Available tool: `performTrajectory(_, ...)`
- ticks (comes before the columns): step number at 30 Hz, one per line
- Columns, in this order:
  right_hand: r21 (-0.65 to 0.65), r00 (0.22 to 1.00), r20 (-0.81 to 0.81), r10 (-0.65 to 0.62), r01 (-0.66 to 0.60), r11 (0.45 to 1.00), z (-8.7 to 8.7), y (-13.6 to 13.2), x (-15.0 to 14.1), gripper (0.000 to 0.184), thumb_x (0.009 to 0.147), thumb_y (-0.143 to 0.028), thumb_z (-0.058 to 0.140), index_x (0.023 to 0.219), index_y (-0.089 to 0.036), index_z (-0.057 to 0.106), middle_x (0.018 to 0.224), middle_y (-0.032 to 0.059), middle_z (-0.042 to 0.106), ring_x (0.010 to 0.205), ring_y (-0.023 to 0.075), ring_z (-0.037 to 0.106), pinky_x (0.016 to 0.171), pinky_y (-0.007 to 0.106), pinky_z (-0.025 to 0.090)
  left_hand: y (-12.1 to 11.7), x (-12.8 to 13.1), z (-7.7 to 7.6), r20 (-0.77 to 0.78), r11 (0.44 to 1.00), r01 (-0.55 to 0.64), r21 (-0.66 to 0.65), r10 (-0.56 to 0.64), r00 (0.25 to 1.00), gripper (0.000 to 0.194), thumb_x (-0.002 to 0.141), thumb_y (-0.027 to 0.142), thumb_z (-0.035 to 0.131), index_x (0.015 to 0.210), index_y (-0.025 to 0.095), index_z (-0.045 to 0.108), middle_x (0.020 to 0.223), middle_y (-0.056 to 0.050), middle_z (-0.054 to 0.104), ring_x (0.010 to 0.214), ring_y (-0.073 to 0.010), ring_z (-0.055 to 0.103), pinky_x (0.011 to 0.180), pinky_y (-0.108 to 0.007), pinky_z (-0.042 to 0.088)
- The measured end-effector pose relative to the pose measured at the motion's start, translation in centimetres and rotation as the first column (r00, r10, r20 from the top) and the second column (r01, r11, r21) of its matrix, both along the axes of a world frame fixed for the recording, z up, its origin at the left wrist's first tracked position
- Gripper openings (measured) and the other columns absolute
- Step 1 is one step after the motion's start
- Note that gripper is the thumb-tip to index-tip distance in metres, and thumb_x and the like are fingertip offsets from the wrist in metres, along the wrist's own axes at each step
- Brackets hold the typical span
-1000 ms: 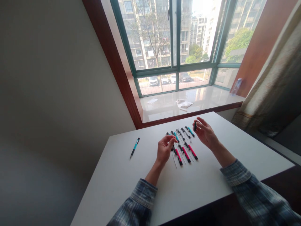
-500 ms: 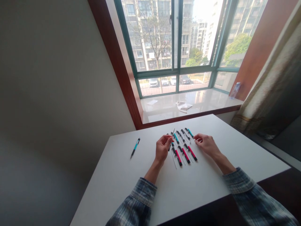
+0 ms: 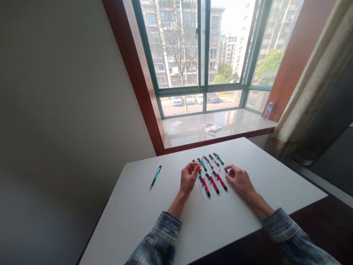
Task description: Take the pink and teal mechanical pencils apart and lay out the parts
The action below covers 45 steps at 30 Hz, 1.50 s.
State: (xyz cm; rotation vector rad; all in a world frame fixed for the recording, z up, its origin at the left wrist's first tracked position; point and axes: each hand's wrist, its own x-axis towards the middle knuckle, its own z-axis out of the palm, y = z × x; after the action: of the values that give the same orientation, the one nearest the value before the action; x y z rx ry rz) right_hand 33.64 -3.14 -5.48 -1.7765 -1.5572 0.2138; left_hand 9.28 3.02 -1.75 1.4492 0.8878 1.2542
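Observation:
Rows of pen parts lie on the white table (image 3: 154,221): pink barrels (image 3: 213,183) in front, teal barrels (image 3: 219,158) and small black pieces behind. My left hand (image 3: 188,178) is curled at the left end of the rows, pinching a thin dark pen part. My right hand (image 3: 240,179) rests on the table just right of the pink barrels, its thumb and forefinger closed on a small black piece (image 3: 226,170).
A whole teal pen (image 3: 156,176) lies alone at the table's left. Beyond the table is a pale window sill (image 3: 234,123) with a crumpled cloth (image 3: 211,128) and a bottle (image 3: 267,110). A curtain (image 3: 306,92) hangs at right.
My right hand has come down from above the far rows to the table beside the pink barrels. My left hand has lowered slightly. The view has shifted a little.

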Motion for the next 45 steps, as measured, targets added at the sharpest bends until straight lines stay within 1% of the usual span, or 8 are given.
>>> performTrajectory(4,0.034,0.997,-0.068,0.047,-0.045,0.998,-0.2,0.3,-0.3,0.028,0.082,-0.032,0.057,0.106,-0.022,0.068,0.074,0.0015,0.068,0.066,0.021,0.064,0.07,0.034,0.049,-0.1,0.1,0.1,-0.013,1.0,0.007,0.015,-0.007,1.0,0.035,0.083,0.05,0.073,0.091,0.016,0.071,0.073,-0.004,0.071,0.061,-0.0134,0.062,0.056,-0.023,0.045)
performTrajectory(10,0.048,0.993,-0.079,0.083,-0.08,0.996,-0.1,0.2,-0.4,0.025,0.084,-0.033,0.057,0.104,-0.022,0.068,0.075,0.0018,0.068,0.069,0.0213,0.064,0.073,0.035,0.05,-0.3,0.2,0.4,-0.029,0.999,0.014,0.034,-0.013,0.999,0.031,0.084,0.047,0.072,0.09,0.016,0.071,0.073,-0.004,0.071,0.07,-0.0161,0.066,0.064,-0.025,0.049)
performTrajectory(22,0.065,0.995,-0.048,0.088,-0.085,0.994,-0.2,0.4,-0.5,0.023,0.086,-0.035,0.061,0.103,-0.021,0.069,0.079,0.0021,0.069,0.069,0.02,0.064,0.071,0.033,0.05,-0.5,0.3,0.4,-0.007,1.0,0.021,-0.001,-0.021,1.0,0.031,0.083,0.046,0.073,0.089,0.015,0.07,0.071,-0.004,0.07,0.065,-0.0147,0.063,0.06,-0.024,0.046)
performTrajectory(25,0.136,0.996,-0.021,0.082,-0.078,0.988,-0.1,0.7,-0.5,0.022,0.089,-0.033,0.06,0.105,-0.022,0.07,0.092,0.0049,0.069,0.081,0.0219,0.065,0.08,0.036,0.052,-0.5,0.3,0.4,0.003,1.0,0.023,-0.008,-0.023,1.0,0.031,0.083,0.045,0.074,0.088,0.015,0.071,0.07,-0.004,0.07,0.065,-0.0146,0.062,0.06,-0.023,0.045)
performTrajectory(28,0.201,0.99,0.041,0.133,-0.138,0.97,0.1,1.0,-0.8,0.023,0.092,-0.028,0.057,0.11,-0.024,0.071,0.107,0.0069,0.068,0.1,0.0249,0.063,0.093,0.04,0.051,-0.5,0.3,0.4,0.002,1.0,0.027,-0.006,-0.027,1.0,0.03,0.083,0.045,0.075,0.088,0.015,0.071,0.07,-0.004,0.07,0.063,-0.0139,0.061,0.059,-0.023,0.044)
performTrajectory(30,0.212,0.985,0.075,0.158,-0.17,0.962,0.1,1.1,-0.9,0.023,0.093,-0.026,0.056,0.11,-0.026,0.072,0.11,0.0073,0.066,0.105,0.0258,0.061,0.096,0.041,0.05,-0.5,0.4,0.3,-0.001,1.0,0.025,-0.008,-0.025,1.0,0.03,0.083,0.045,0.075,0.089,0.015,0.071,0.071,-0.004,0.07,0.062,-0.0132,0.06,0.058,-0.023,0.044)
performTrajectory(37,0.195,0.98,0.123,0.155,-0.177,0.965,-0.2,1.1,-0.9,0.021,0.095,-0.024,0.057,0.105,-0.027,0.075,0.11,0.0074,0.063,0.104,0.026,0.059,0.094,0.041,0.051,-0.4,0.3,0.4,-0.004,1.0,0.029,-0.002,-0.029,1.0,0.029,0.084,0.044,0.074,0.089,0.015,0.071,0.071,-0.003,0.069,0.064,-0.014,0.061,0.059,-0.023,0.043)
performTrajectory(45,0.177,0.984,0.097,0.15,-0.165,0.97,-0.6,1.3,-0.7,0.021,0.093,-0.022,0.057,0.104,-0.025,0.074,0.107,0.007,0.064,0.101,0.0251,0.061,0.093,0.04,0.051,-0.5,0.4,0.3,-0.021,1.0,0.027,-0.015,-0.027,0.999,0.029,0.084,0.044,0.074,0.09,0.015,0.071,0.073,-0.004,0.07,0.062,-0.0132,0.06,0.058,-0.023,0.043)
